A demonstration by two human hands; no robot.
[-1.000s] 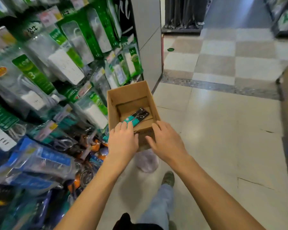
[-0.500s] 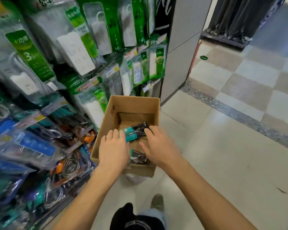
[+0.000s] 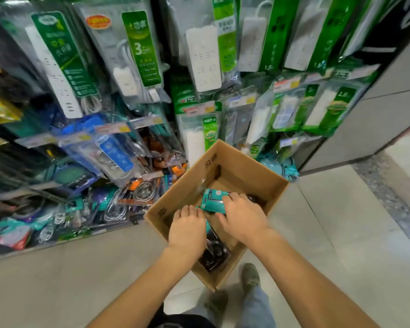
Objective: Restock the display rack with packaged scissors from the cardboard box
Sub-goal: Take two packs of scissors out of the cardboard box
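Note:
An open cardboard box (image 3: 175,204) stands on the floor in front of the display rack (image 3: 118,159). Both hands reach into it. My right hand (image 3: 243,218) grips a teal packaged scissors (image 3: 212,200) from the right, fingers curled over the card. My left hand (image 3: 187,230) curls its fingertips onto the same pack's near left end. Another scissors pack (image 3: 213,254) with dark handles lies lower in the box, partly hidden by my left wrist. Scissors in clear blister packs hang on the rack's lower left hooks.
Green-carded power strips (image 3: 204,55) hang across the upper rack. A grey wall panel (image 3: 376,110) closes the rack's right end. Pale floor tiles (image 3: 341,221) spread to the right. My shoe (image 3: 250,275) stands just behind the box.
The view has swung left toward the rack. My hands went from the box's near rim into it, and my right hand closed on the teal pack and raised it slightly.

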